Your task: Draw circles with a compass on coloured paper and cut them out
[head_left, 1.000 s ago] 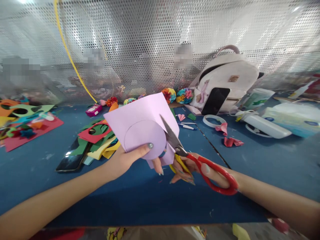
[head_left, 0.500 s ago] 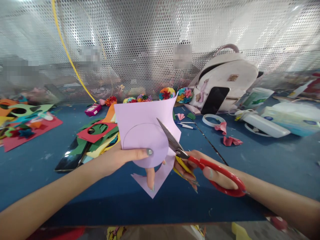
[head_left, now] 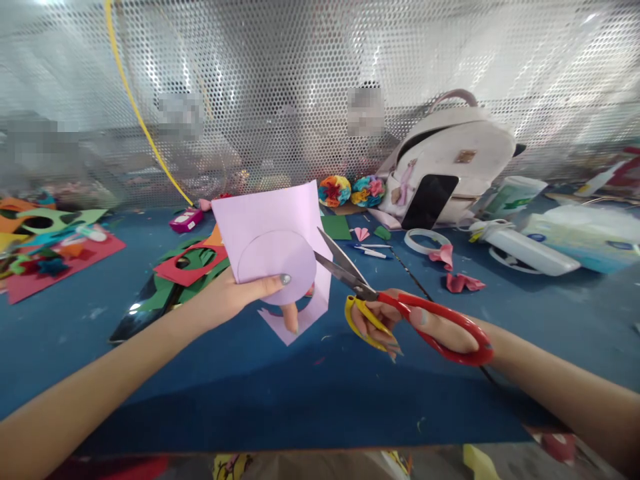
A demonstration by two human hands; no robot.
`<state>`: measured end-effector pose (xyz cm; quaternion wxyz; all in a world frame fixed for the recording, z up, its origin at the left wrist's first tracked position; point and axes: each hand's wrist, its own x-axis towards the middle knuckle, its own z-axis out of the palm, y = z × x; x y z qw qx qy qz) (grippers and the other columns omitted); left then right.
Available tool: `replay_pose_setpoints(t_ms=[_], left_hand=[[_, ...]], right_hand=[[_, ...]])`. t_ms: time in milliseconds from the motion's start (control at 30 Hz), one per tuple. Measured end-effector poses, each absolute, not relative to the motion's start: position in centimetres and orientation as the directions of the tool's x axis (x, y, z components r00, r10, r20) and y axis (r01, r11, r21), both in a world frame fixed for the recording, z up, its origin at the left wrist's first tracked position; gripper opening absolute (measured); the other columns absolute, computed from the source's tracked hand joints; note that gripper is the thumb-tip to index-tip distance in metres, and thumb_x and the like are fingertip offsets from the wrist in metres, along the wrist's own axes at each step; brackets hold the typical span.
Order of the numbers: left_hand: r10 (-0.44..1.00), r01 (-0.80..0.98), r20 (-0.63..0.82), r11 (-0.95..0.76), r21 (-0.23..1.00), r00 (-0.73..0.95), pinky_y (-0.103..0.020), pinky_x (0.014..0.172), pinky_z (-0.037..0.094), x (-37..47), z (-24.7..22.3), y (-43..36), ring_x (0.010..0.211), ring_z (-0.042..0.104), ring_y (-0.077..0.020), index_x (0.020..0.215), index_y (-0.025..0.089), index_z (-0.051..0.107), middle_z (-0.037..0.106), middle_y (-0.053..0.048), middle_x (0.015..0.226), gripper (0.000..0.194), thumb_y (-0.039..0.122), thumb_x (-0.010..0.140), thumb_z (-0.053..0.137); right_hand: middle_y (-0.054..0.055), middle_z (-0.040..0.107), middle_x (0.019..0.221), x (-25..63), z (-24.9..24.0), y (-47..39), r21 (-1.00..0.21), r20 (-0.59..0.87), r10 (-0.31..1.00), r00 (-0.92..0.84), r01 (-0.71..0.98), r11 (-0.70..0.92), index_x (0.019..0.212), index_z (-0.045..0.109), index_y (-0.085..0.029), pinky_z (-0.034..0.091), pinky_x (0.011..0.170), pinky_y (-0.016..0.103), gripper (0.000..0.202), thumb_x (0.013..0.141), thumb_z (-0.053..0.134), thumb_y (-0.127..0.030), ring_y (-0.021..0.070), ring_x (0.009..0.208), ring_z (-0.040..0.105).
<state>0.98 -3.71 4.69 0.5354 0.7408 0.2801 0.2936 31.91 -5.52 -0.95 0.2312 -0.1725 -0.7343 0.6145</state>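
Observation:
A sheet of light purple paper point(head_left: 273, 210) is pinched in my left hand point(head_left: 255, 287), thumb on top and fingers behind. A circle is drawn on it; its lower and right edge is cut, and a loose strip hangs below. My right hand point(head_left: 395, 320) is closed through the handles of the scissors point(head_left: 440, 320), one red and one yellow. Their blades are apart and point up and left, the lower tip at the circle's right edge.
Cut coloured papers point(head_left: 193, 263) lie over a black phone point(head_left: 143, 310) on the left of the blue table point(head_left: 280, 393). Behind are paper flowers point(head_left: 335, 191) and a white backpack point(head_left: 455, 157). A tape roll point(head_left: 425, 241) and a white glue gun point(head_left: 530, 247) lie at right.
The paper and my left hand have moved left and a little up, away from the scissors' pivot. The scissor blades have opened wider, and my right hand has risen slightly.

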Motion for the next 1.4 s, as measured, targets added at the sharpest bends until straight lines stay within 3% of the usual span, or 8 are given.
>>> replay_pose_setpoints(t_ms=[67, 200, 467, 567, 800, 1033, 1200, 1400], left_hand=[[0.714, 0.083, 0.115, -0.236, 0.968, 0.69, -0.03, 0.094, 0.053, 1.1, 4.8, -3.9, 0.089, 0.074, -0.0239, 0.082, 0.015, 0.081, 0.08, -0.008, 0.07, 0.038, 0.031, 0.105, 0.055], [0.677, 0.007, 0.051, -0.082, 0.997, 0.734, -0.033, 0.086, 0.055, 1.5, 4.7, -4.3, 0.073, 0.075, -0.0225, 0.104, 0.013, 0.075, 0.079, -0.005, 0.066, 0.023, 0.027, 0.104, 0.058], [0.651, -0.069, 0.014, 0.059, 0.996, 0.759, -0.033, 0.076, 0.059, 2.4, 3.8, -5.2, 0.073, 0.08, -0.0256, 0.111, 0.012, 0.073, 0.084, -0.01, 0.083, 0.02, 0.025, 0.1, 0.062], [0.629, -0.106, 0.026, 0.09, 0.99, 0.777, -0.033, 0.076, 0.059, 2.6, 3.7, -5.5, 0.066, 0.079, -0.0238, 0.11, 0.012, 0.072, 0.083, -0.01, 0.079, 0.019, 0.023, 0.102, 0.059], [0.622, -0.078, -0.025, 0.138, 0.987, 0.783, -0.039, 0.087, 0.059, 2.8, 3.6, -5.9, 0.074, 0.08, -0.0272, 0.11, 0.011, 0.071, 0.079, -0.009, 0.065, 0.022, 0.024, 0.104, 0.055], [0.63, -0.075, -0.03, 0.139, 0.987, 0.776, -0.041, 0.091, 0.059, 2.6, 3.3, -6.0, 0.075, 0.08, -0.0275, 0.111, 0.01, 0.071, 0.079, -0.009, 0.064, 0.023, 0.026, 0.104, 0.057], [0.621, -0.091, -0.017, 0.143, 0.985, 0.784, -0.036, 0.096, 0.056, 2.6, 3.3, -5.9, 0.073, 0.079, -0.0234, 0.109, 0.01, 0.073, 0.08, -0.009, 0.066, 0.024, 0.022, 0.105, 0.053], [0.612, -0.124, -0.002, 0.163, 0.979, 0.79, -0.031, 0.089, 0.057, 2.7, 3.3, -6.1, 0.074, 0.079, -0.0221, 0.107, 0.011, 0.074, 0.08, -0.008, 0.067, 0.024, 0.022, 0.105, 0.053]], right_hand=[[0.0, 0.051, 0.076, 32.2, -0.6, -5.4, -0.973, 0.122, 0.559, -0.82, 0.014, 0.232, 0.099, 0.059, -0.02, 0.044, 0.063, 0.033, 0.067, 0.095, 0.042, -0.084, 0.0168, 0.065, 0.045], [0.0, 0.051, 0.079, 32.2, 0.1, -5.7, -0.968, 0.075, 0.604, -0.794, 0.087, 0.235, 0.098, 0.06, -0.018, 0.042, 0.061, 0.031, 0.069, 0.091, 0.048, -0.086, 0.0148, 0.065, 0.045], [-0.002, 0.05, 0.075, 31.2, -0.8, -5.8, -0.981, 0.087, 0.633, -0.77, 0.046, 0.19, 0.089, 0.06, -0.017, 0.036, 0.054, 0.027, 0.074, 0.082, 0.058, -0.09, 0.0114, 0.059, 0.042], [-0.002, 0.051, 0.076, 31.0, -1.1, -6.0, -0.982, 0.101, 0.638, -0.763, 0.027, 0.188, 0.088, 0.058, -0.017, 0.035, 0.054, 0.027, 0.073, 0.083, 0.058, -0.089, 0.0114, 0.059, 0.041], [-0.001, 0.05, 0.073, 30.4, -0.7, -6.5, -0.971, 0.136, 0.643, -0.753, 0.027, 0.238, 0.081, 0.053, -0.02, 0.037, 0.056, 0.029, 0.07, 0.089, 0.049, -0.089, 0.0129, 0.06, 0.043], [-0.001, 0.05, 0.072, 30.3, -0.9, -6.5, -0.97, 0.14, 0.643, -0.753, 0.027, 0.243, 0.079, 0.052, -0.02, 0.039, 0.056, 0.028, 0.068, 0.09, 0.049, -0.088, 0.0128, 0.058, 0.043], [-0.002, 0.049, 0.071, 30.4, -0.7, -6.6, -0.966, 0.151, 0.647, -0.747, 0.027, 0.257, 0.08, 0.053, -0.02, 0.036, 0.056, 0.029, 0.069, 0.09, 0.049, -0.088, 0.0126, 0.059, 0.043], [-0.001, 0.049, 0.073, 30.4, -0.8, -6.6, -0.971, 0.144, 0.653, -0.744, 0.023, 0.24, 0.08, 0.052, -0.02, 0.037, 0.055, 0.028, 0.069, 0.089, 0.051, -0.088, 0.0125, 0.059, 0.044]])
